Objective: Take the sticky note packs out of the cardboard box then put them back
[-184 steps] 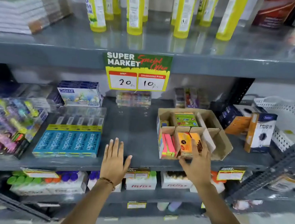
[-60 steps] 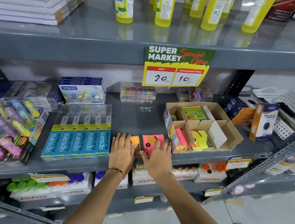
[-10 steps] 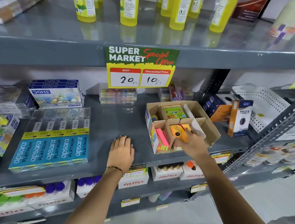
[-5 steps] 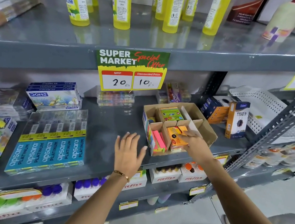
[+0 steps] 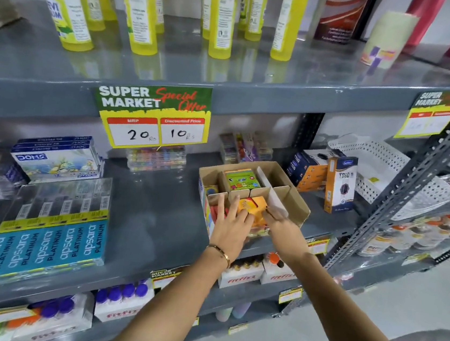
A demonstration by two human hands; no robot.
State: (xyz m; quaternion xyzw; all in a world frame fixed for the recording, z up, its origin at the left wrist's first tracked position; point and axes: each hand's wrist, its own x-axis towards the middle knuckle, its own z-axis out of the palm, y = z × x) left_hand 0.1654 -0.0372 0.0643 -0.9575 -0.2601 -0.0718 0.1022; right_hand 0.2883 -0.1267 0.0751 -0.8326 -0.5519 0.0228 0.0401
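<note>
Head view showed a grey shelf point(image 5: 156, 218) with the box point(image 5: 293, 203) standing at its front edge, right of the middle. Both hands were at the box's front compartments. Left hand point(image 5: 230, 228) lay flat with fingers spread over the pink pack point(image 5: 215, 211) and against the orange pack point(image 5: 250, 205), gripping nothing. Right hand point(image 5: 282, 227) was at that pack's right side by the white divider point(image 5: 275, 202); its fingers were hidden, so I could not tell whether it pinched anything. A green pack point(image 5: 241, 177) sat in a rear compartment. Seating the orange pack well probably meant pressing it straight down, keeping the divider upright and the box steady, since it stood close to the edge.
</note>
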